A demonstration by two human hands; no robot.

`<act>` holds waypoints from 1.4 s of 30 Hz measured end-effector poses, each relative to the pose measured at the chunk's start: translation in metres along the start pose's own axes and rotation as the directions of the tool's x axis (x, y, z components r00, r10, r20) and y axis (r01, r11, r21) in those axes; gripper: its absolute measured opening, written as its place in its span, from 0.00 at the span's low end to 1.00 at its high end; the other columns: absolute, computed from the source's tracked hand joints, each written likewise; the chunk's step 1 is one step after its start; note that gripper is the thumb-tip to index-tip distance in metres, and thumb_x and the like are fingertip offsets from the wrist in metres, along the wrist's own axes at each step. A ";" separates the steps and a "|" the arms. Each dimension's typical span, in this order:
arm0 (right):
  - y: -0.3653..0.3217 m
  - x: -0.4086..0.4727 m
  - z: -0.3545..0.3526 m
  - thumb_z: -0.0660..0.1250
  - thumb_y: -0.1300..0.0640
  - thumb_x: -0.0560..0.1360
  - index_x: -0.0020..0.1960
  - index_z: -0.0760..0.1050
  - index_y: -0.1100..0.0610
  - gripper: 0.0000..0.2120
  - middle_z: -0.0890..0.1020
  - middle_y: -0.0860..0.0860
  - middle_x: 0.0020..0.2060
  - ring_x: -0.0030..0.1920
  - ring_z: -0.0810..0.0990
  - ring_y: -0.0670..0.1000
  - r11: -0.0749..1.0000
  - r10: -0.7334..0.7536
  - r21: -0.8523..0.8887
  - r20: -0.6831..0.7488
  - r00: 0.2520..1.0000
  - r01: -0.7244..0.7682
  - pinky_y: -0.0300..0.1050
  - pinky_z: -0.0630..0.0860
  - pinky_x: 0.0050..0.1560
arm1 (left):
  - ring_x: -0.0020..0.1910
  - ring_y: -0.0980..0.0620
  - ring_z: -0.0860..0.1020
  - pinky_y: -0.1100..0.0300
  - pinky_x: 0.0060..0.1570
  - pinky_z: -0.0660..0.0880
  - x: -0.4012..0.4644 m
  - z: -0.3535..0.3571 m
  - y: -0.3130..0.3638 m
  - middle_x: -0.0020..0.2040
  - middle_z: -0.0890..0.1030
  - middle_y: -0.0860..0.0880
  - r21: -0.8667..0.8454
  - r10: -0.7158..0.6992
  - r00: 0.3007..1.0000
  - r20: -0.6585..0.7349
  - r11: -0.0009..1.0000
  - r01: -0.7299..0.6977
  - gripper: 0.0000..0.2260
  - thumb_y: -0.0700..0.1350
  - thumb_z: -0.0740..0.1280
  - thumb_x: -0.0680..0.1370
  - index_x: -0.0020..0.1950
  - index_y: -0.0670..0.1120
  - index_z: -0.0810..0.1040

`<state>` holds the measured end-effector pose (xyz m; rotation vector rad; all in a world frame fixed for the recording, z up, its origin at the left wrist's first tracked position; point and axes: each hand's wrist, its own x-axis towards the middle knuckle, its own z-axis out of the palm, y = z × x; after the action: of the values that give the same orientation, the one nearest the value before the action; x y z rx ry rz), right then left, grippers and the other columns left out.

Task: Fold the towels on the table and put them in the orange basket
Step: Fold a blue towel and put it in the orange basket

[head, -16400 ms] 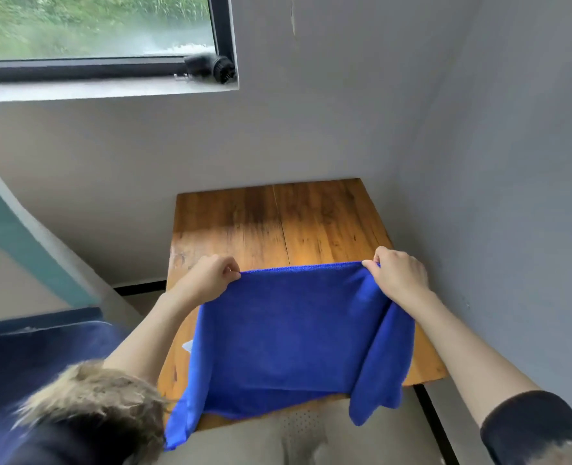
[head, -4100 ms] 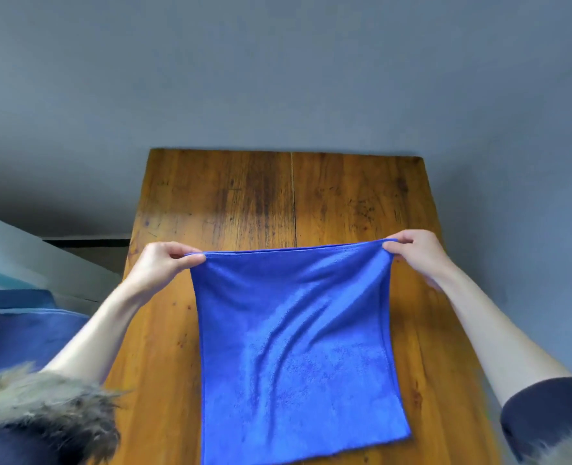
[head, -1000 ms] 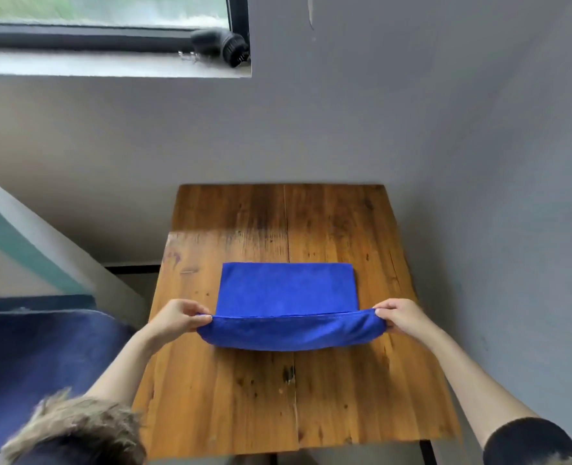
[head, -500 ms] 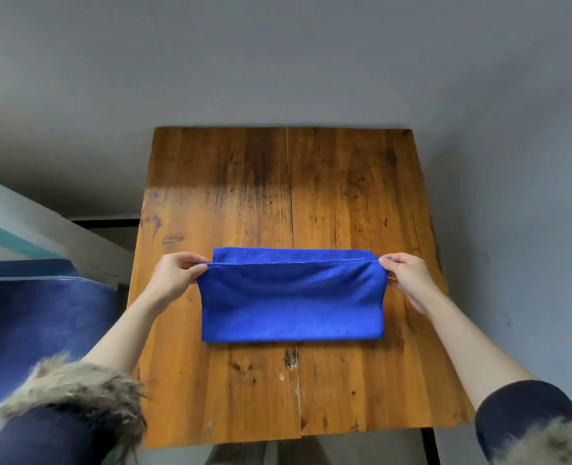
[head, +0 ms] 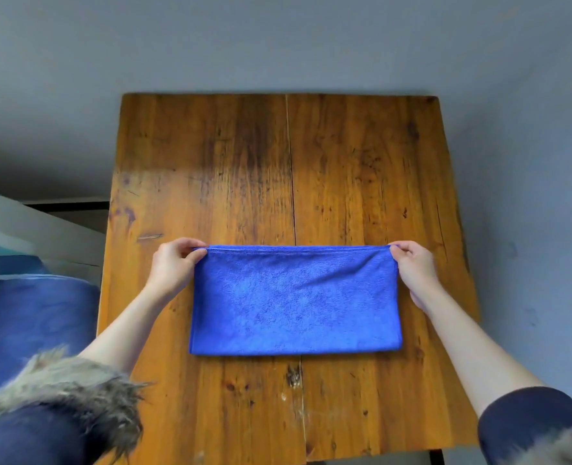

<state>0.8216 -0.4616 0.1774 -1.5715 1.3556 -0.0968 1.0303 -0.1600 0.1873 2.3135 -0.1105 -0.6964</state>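
Blue towel (head: 294, 300) lies folded at the middle of the wooden table (head: 361, 169); the left hand (head: 172, 268) and right hand (head: 412, 268) pinch its far corners. Likely next: fold crosswise. No basket is visible.

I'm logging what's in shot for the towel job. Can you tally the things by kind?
Blue towel: 1
Wooden table: 1
Hands: 2, left hand and right hand, each pinching a far corner of the towel
Orange basket: 0 in view
Total: 4
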 end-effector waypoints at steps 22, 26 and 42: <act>0.065 -0.057 0.095 0.52 0.43 0.77 0.74 0.58 0.52 0.28 0.59 0.54 0.75 0.75 0.53 0.54 0.300 -0.642 -0.722 0.331 0.692 0.624 0.60 0.47 0.72 | 0.74 0.42 0.59 0.36 0.69 0.48 -0.046 0.120 -0.022 0.75 0.62 0.46 0.653 0.570 0.793 0.217 0.519 -0.551 0.23 0.55 0.53 0.78 0.73 0.52 0.63; 0.072 -0.041 0.075 0.47 0.42 0.79 0.75 0.55 0.51 0.28 0.56 0.53 0.75 0.75 0.53 0.53 0.366 -0.604 -0.771 0.229 0.763 0.521 0.54 0.46 0.74 | 0.73 0.42 0.60 0.38 0.70 0.50 -0.030 0.093 -0.046 0.75 0.62 0.47 0.707 0.592 0.764 0.255 0.425 -0.565 0.23 0.56 0.51 0.79 0.74 0.53 0.62; 0.069 -0.096 0.108 0.53 0.44 0.76 0.73 0.62 0.52 0.27 0.61 0.55 0.74 0.75 0.53 0.54 0.310 -0.640 -0.710 0.335 0.691 0.632 0.65 0.48 0.70 | 0.59 0.36 0.66 0.43 0.55 0.64 -0.059 0.045 -0.056 0.59 0.70 0.36 0.327 0.108 0.944 -0.312 0.945 0.000 0.15 0.43 0.64 0.77 0.62 0.40 0.72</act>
<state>0.8061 -0.3102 0.1259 -2.8539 0.6447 0.0314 0.9502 -0.1302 0.1504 2.6966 -0.1440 -0.2702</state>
